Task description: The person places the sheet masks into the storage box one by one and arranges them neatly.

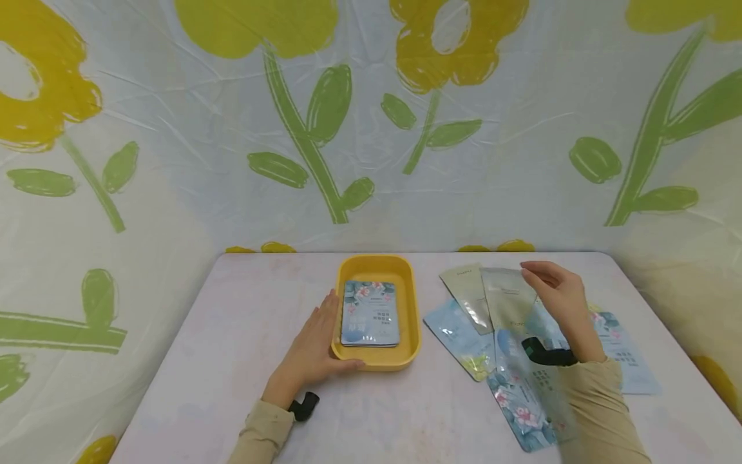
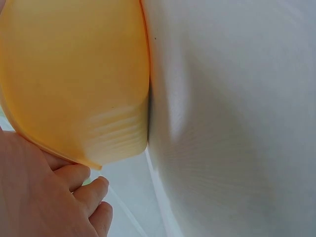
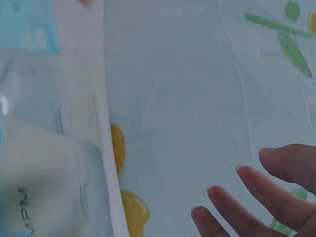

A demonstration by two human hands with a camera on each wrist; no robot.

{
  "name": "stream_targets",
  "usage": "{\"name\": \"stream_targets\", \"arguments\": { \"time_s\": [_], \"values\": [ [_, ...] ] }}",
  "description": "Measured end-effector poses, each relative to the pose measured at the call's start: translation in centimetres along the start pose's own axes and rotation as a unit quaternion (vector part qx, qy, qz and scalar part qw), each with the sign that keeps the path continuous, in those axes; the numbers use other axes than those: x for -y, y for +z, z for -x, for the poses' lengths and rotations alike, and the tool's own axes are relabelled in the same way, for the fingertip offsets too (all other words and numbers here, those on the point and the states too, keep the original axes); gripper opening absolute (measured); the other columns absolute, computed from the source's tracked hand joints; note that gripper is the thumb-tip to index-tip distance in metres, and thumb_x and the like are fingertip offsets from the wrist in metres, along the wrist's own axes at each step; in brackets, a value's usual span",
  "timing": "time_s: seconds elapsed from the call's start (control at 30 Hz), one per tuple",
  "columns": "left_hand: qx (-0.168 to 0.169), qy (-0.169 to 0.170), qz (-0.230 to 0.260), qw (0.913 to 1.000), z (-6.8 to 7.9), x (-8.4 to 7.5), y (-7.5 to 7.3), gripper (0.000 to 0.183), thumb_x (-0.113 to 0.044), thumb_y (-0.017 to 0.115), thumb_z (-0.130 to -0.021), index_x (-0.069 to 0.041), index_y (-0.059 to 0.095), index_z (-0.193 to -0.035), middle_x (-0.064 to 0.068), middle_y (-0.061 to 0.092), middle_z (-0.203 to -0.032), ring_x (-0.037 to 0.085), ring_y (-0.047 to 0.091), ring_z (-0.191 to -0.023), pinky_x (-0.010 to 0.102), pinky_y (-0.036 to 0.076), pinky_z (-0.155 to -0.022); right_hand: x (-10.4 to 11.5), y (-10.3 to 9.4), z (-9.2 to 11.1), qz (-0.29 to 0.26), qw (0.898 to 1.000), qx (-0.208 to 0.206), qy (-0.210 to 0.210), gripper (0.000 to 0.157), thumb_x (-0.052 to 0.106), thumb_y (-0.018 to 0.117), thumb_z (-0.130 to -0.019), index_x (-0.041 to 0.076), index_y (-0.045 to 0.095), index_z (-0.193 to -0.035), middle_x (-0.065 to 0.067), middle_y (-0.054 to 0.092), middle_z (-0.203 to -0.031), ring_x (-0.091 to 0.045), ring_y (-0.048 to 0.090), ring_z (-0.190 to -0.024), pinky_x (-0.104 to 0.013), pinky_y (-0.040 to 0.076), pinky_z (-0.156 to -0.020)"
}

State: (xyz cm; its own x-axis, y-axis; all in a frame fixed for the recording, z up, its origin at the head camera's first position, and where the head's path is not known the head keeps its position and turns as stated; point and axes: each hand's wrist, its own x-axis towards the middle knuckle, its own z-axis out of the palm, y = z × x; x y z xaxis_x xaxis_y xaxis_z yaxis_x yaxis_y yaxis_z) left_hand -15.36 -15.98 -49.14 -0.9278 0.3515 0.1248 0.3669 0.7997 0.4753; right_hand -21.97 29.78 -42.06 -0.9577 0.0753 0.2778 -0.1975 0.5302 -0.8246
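A yellow tray (image 1: 410,309) holds a small stack of blue floral sachets (image 1: 371,316). My left hand (image 1: 313,341) lies against the tray's left side, with the fingers along the outer wall and the thumb by the front corner. In the left wrist view, its fingers (image 2: 89,192) touch the rim from outside. Above the right-hand pile, my right hand (image 1: 559,296) is beside the top corner of a pale silvery-green sachet (image 1: 510,293). The right wrist view shows its fingers (image 3: 269,197) spread apart, with nothing between them.
Several flat sachets overlap right of the tray: another silvery-green one (image 1: 466,293), a light blue one (image 1: 460,338), a floral one (image 1: 524,412) and one at the far right (image 1: 623,361). A flower-printed cloth (image 1: 359,129) hangs behind the table.
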Motion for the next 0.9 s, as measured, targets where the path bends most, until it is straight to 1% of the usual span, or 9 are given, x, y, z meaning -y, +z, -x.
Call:
{"name": "stream_targets", "arguments": {
  "time_s": [0.13, 0.3, 0.43, 0.5, 0.57, 0.6, 0.67, 0.77, 0.9],
  "values": [
    [-0.004, -0.001, -0.006, 1.0, 0.0, 0.0, 0.1, 0.133, -0.085, 0.061, -0.07, -0.008, 0.0, -0.16, 0.003, -0.002, -0.167, 0.012, 0.0, -0.152, 0.036, 0.007, -0.124, -2.1, -2.4, 0.6, 0.011, 0.999, -0.016, 0.029, 0.039, 0.027, 0.064, -0.098, -0.002, 0.065, -0.123, 0.033, 0.059, -0.099, 0.014, 0.055, -0.091, -0.004, 0.043, -0.072],
    [-0.002, -0.005, -0.004, 1.0, -0.1, -0.1, 0.0, 0.132, -0.08, 0.066, -0.071, -0.008, 0.0, -0.16, 0.003, -0.001, -0.167, 0.012, 0.0, -0.152, 0.036, 0.007, -0.124, -4.2, -5.3, 1.4, 0.018, 0.996, -0.029, 0.087, 0.039, 0.031, 0.064, -0.097, 0.002, 0.066, -0.123, 0.036, 0.057, -0.093, 0.013, 0.052, -0.088, -0.006, 0.041, -0.068],
    [0.004, -0.008, -0.002, 1.0, 0.0, -0.1, 0.0, 0.133, -0.081, 0.065, -0.071, -0.009, -0.001, -0.16, 0.002, -0.002, -0.167, 0.011, -0.001, -0.152, 0.036, 0.007, -0.124, -5.7, -7.3, 2.1, 0.049, 0.988, -0.024, 0.147, 0.048, 0.037, 0.062, -0.097, -0.002, 0.061, -0.125, 0.035, 0.052, -0.088, 0.004, 0.05, -0.088, -0.016, 0.04, -0.066],
    [0.001, -0.007, -0.003, 1.0, 0.0, -0.1, 0.0, 0.133, -0.083, 0.064, -0.07, -0.008, -0.001, -0.16, 0.003, -0.002, -0.167, 0.013, 0.0, -0.152, 0.037, 0.007, -0.124, -6.4, -8.0, 2.5, 0.08, 0.981, -0.016, 0.174, 0.057, 0.04, 0.059, -0.098, -0.007, 0.057, -0.13, 0.018, 0.063, -0.094, -0.013, 0.054, -0.098, -0.025, 0.042, -0.07],
    [0.001, -0.008, -0.004, 1.0, 0.0, 0.0, 0.0, 0.134, -0.084, 0.062, -0.07, -0.008, -0.001, -0.16, 0.003, -0.002, -0.167, 0.013, 0.0, -0.152, 0.037, 0.007, -0.124, -6.9, -8.6, 2.8, 0.103, 0.973, -0.004, 0.206, 0.065, 0.042, 0.056, -0.098, -0.012, 0.051, -0.134, -0.008, 0.067, -0.109, -0.034, 0.05, -0.11, -0.04, 0.046, -0.079],
    [0.001, -0.008, -0.005, 1.0, 0.0, 0.0, 0.0, 0.134, -0.085, 0.062, -0.07, -0.008, -0.001, -0.16, 0.003, -0.002, -0.167, 0.013, 0.0, -0.152, 0.037, 0.007, -0.124, -7.2, -8.8, 2.8, 0.114, 0.968, 0.003, 0.223, 0.069, 0.044, 0.055, -0.098, -0.013, 0.047, -0.137, -0.022, 0.063, -0.12, -0.044, 0.045, -0.117, -0.05, 0.046, -0.084],
    [0.0, -0.009, -0.005, 0.9999, 0.0, 0.0, 0.0, 0.134, -0.084, 0.063, -0.07, -0.008, -0.001, -0.16, 0.003, -0.002, -0.167, 0.013, 0.0, -0.152, 0.036, 0.007, -0.124, -7.7, -9.2, 2.9, 0.129, 0.96, 0.017, 0.248, 0.076, 0.045, 0.053, -0.098, -0.017, 0.039, -0.14, -0.042, 0.04, -0.139, -0.058, 0.033, -0.126, -0.067, 0.039, -0.095],
    [0.003, -0.01, -0.002, 0.9999, -0.1, 0.0, 0.0, 0.134, -0.081, 0.066, -0.07, -0.008, -0.001, -0.16, 0.002, -0.002, -0.167, 0.012, -0.001, -0.152, 0.035, 0.007, -0.124, -8.6, -9.7, 3.0, 0.17, 0.943, 0.062, 0.28, 0.092, 0.052, 0.055, -0.095, -0.02, 0.025, -0.144, -0.048, 0.026, -0.141, -0.063, 0.026, -0.127, -0.076, 0.026, -0.102],
    [-0.003, -0.005, -0.001, 1.0, -0.2, 0.1, 0.0, 0.134, -0.083, 0.065, -0.07, -0.008, 0.0, -0.16, 0.003, -0.001, -0.167, 0.013, 0.0, -0.152, 0.035, 0.007, -0.124, -9.8, -10.1, 3.0, 0.241, 0.921, 0.139, 0.273, 0.115, 0.063, 0.063, -0.086, -0.019, 0.01, -0.146, -0.054, 0.016, -0.137, -0.074, 0.017, -0.12, -0.082, 0.024, -0.094]
  ]
}}
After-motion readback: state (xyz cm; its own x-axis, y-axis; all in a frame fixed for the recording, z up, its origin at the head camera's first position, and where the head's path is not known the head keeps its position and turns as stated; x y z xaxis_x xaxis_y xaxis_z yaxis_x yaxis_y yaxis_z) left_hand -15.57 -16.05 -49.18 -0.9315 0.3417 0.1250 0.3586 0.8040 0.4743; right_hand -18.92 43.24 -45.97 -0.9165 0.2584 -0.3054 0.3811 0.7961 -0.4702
